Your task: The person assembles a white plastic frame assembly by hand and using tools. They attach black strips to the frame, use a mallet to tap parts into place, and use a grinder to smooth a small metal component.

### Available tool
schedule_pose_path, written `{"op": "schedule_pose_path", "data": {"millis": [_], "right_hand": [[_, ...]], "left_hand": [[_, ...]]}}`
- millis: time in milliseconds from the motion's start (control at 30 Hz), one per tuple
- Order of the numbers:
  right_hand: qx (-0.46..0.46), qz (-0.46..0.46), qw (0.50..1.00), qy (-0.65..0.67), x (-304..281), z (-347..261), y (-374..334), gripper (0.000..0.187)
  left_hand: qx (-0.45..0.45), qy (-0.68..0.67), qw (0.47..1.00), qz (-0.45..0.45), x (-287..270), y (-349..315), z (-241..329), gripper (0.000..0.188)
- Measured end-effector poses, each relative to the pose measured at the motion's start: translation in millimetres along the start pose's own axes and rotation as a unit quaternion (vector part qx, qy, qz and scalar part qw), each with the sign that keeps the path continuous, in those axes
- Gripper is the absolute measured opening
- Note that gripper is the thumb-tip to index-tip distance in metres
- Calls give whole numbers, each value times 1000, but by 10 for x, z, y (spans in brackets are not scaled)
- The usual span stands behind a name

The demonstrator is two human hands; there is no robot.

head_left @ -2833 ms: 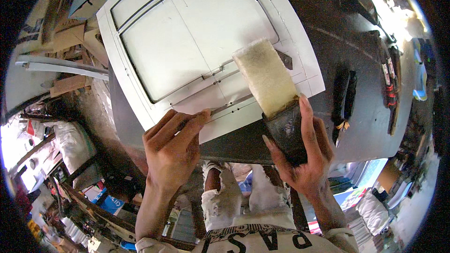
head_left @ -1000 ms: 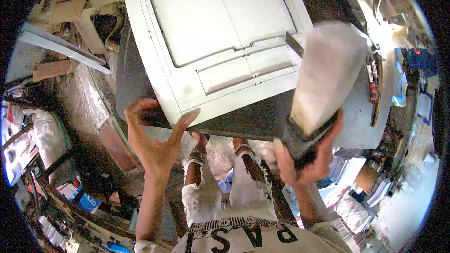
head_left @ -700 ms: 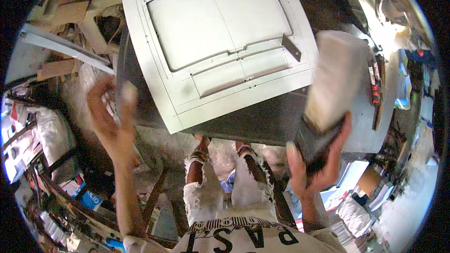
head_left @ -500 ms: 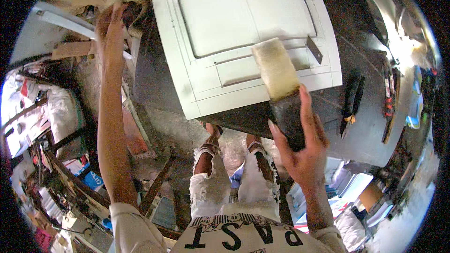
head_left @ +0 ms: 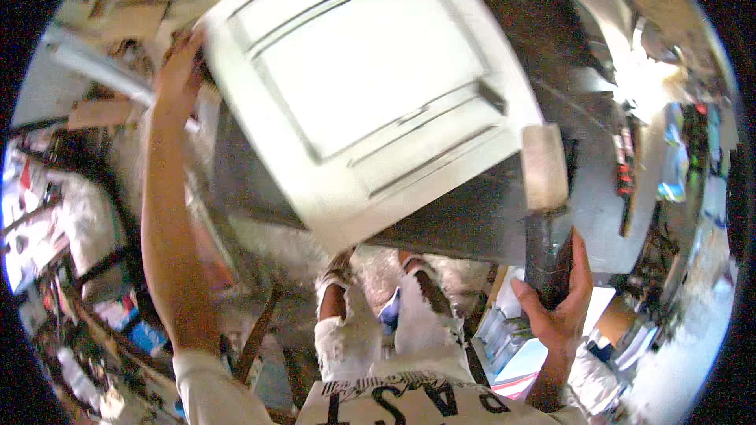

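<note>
two hands busy | left hand (head_left: pixel 179 71) fingers curled on white panel door's (head_left: pixel 362 86) far corner, steadying it | right hand (head_left: pixel 555 299) clamped around sanding block (head_left: pixel 545 189), lifted clear of the surface

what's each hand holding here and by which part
The right hand grips a dark-handled block tool with a pale pad by its dark lower end. The left hand grasps the white panelled door at its far left corner edge.

Your dark desk (head_left: pixel 465 224) carries long tools (head_left: pixel 626 181) at the right edge; wood offcuts (head_left: pixel 98 110) and cluttered bags (head_left: pixel 71 212) lie left on the floor.
</note>
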State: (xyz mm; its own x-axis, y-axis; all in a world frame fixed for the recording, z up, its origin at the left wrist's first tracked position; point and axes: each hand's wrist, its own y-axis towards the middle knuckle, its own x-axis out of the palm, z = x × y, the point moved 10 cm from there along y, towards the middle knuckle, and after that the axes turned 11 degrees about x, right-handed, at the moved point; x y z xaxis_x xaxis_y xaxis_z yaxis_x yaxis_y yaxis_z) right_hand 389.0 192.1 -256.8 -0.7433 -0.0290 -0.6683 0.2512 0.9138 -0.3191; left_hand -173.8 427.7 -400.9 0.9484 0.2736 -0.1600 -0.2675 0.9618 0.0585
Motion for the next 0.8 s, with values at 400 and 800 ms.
{"op": "schedule_pose_path", "data": {"millis": [400, 800], "right_hand": [[-56, 150, 987, -31, -961, -549, 444, 72], [-212, -109, 902, 359, -405, -1212, 1239, 52]], "left_hand": [[-196, -35, 967, 159, -184, -3864, 272, 16], [-295, -169, 933, 120, 341, -4258, 84, 46]]}}
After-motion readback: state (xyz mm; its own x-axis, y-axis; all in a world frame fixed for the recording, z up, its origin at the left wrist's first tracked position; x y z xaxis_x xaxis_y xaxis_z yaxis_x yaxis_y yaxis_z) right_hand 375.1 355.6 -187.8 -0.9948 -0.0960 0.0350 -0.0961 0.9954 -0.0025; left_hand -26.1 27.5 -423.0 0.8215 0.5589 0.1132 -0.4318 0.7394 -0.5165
